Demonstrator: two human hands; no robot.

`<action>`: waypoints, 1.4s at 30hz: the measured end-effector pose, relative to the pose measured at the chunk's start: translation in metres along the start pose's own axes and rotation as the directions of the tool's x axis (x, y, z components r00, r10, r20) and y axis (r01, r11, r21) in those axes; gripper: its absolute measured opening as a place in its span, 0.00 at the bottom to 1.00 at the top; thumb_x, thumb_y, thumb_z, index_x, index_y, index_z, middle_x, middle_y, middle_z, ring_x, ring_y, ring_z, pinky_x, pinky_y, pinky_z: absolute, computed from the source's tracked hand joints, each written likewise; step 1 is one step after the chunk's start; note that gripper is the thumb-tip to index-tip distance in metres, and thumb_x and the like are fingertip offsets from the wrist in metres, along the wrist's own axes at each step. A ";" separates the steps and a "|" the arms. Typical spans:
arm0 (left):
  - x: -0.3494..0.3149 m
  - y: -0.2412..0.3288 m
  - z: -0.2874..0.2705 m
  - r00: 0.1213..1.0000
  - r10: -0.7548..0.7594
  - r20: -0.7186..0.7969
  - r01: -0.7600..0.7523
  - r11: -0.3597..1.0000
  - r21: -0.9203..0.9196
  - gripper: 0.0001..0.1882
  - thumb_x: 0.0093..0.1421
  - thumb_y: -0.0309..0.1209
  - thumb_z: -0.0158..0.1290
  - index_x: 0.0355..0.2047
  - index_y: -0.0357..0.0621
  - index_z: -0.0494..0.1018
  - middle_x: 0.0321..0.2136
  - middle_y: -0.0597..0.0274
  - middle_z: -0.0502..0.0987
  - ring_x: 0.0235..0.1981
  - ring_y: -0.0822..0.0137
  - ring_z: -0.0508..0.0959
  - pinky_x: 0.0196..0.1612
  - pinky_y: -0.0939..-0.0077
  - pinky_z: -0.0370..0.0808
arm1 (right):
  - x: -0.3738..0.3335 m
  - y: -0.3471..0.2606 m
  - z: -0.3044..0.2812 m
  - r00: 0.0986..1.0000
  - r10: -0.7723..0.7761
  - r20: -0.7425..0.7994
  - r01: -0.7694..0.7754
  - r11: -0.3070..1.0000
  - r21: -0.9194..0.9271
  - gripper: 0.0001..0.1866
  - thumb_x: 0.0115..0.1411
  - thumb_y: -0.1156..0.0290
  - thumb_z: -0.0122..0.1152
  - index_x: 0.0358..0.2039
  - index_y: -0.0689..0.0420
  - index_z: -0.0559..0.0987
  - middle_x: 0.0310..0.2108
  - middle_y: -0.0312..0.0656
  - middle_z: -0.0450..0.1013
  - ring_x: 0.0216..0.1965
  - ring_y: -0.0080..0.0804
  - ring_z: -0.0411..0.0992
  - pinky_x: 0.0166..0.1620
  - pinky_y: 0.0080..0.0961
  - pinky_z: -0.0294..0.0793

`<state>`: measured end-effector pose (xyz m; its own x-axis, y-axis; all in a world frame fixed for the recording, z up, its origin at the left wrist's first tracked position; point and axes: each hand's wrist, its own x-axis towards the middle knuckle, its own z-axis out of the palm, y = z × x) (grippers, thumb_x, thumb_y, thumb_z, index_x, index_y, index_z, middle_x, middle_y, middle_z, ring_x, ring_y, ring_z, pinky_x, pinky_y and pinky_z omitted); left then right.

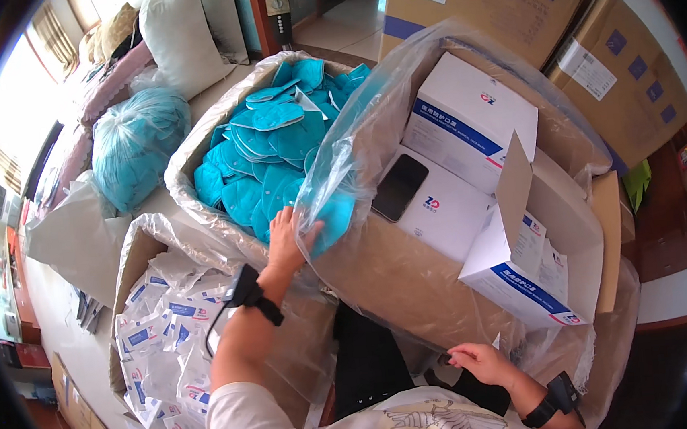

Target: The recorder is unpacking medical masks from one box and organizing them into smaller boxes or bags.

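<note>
My left hand [287, 237] reaches over the near edge of a lined carton [181, 172], its fingers apart and touching teal folded face masks [262, 152] heaped inside. One teal mask [333, 220] beside my thumb shows through clear plastic. My right hand [484, 363] is low, near my lap, below the larger carton on the right. Its fingers are drawn together; whatever they hold, if anything, is hidden. A small white tip [496, 340] sticks up just beyond it, and I cannot tell whether the hand touches it.
At left, another carton [134, 271] holds wrapped white packets [167, 329]. The plastic-lined carton [396, 267] at right supports white boxes [473, 115], a black phone [400, 187] and an open box [518, 281] with packets. A teal-filled bag [140, 146] and large cartons [488, 1] stand behind.
</note>
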<state>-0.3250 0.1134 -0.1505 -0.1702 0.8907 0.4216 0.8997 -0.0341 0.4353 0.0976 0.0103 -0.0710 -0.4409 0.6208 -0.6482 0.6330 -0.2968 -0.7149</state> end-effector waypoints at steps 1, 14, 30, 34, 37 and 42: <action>0.001 0.006 -0.017 0.997 -0.005 0.079 0.011 0.997 -0.073 0.21 0.44 0.35 0.57 0.39 0.42 0.69 0.43 0.49 0.66 0.45 0.50 0.65 0.47 0.58 0.62 | -0.004 0.006 -0.002 1.000 0.024 -0.018 -0.024 0.999 -0.024 0.15 0.60 0.65 0.49 0.42 0.63 0.73 0.33 0.44 0.75 0.37 0.27 0.73 0.39 0.20 0.70; 0.054 0.021 -0.053 0.955 0.136 -0.265 -0.041 0.942 0.333 0.17 0.36 0.21 0.56 0.26 0.42 0.62 0.54 0.55 0.60 0.59 0.53 0.56 0.60 0.53 0.48 | -0.003 0.001 -0.005 0.997 -0.061 -0.040 0.052 0.980 -0.191 0.14 0.57 0.63 0.51 0.38 0.59 0.75 0.31 0.49 0.74 0.32 0.40 0.73 0.35 0.27 0.70; 0.004 0.002 -0.005 0.947 0.138 0.291 -0.081 0.977 -0.199 0.36 0.50 0.46 0.54 0.55 0.41 0.58 0.53 0.46 0.61 0.55 0.46 0.58 0.56 0.60 0.56 | 0.002 0.020 0.002 0.999 -0.037 0.028 0.042 0.970 -0.239 0.14 0.56 0.62 0.53 0.39 0.58 0.75 0.31 0.48 0.74 0.32 0.37 0.74 0.35 0.26 0.71; -0.003 -0.054 0.037 0.979 0.038 0.200 -0.041 0.999 0.011 0.26 0.54 0.45 0.47 0.50 0.44 0.64 0.49 0.50 0.66 0.51 0.50 0.63 0.52 0.59 0.61 | 0.003 0.022 -0.002 0.996 -0.086 0.008 0.085 0.965 -0.250 0.14 0.57 0.62 0.52 0.39 0.58 0.75 0.31 0.48 0.74 0.32 0.37 0.74 0.35 0.26 0.71; 0.008 -0.074 0.038 0.869 0.163 0.467 -0.198 0.980 0.027 0.17 0.56 0.42 0.43 0.41 0.47 0.70 0.43 0.56 0.70 0.45 0.54 0.69 0.47 0.60 0.66 | -0.001 0.027 -0.003 0.999 -0.040 -0.009 0.036 0.960 -0.276 0.14 0.57 0.63 0.52 0.39 0.58 0.75 0.31 0.46 0.75 0.32 0.33 0.75 0.35 0.23 0.71; -0.009 -0.124 0.091 0.828 0.012 0.561 -0.060 0.996 0.068 0.13 0.55 0.39 0.44 0.34 0.46 0.72 0.35 0.56 0.73 0.39 0.56 0.72 0.43 0.63 0.69 | -0.004 0.029 0.002 1.000 -0.025 0.006 0.026 0.966 -0.259 0.14 0.56 0.64 0.53 0.39 0.58 0.75 0.30 0.46 0.75 0.33 0.32 0.75 0.36 0.23 0.71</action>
<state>-0.3981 0.1505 -0.2807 0.0953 0.9912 -0.0922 0.9334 -0.0568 0.3544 0.1170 -0.0024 -0.0894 -0.4607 0.6236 -0.6315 0.7644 -0.0828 -0.6394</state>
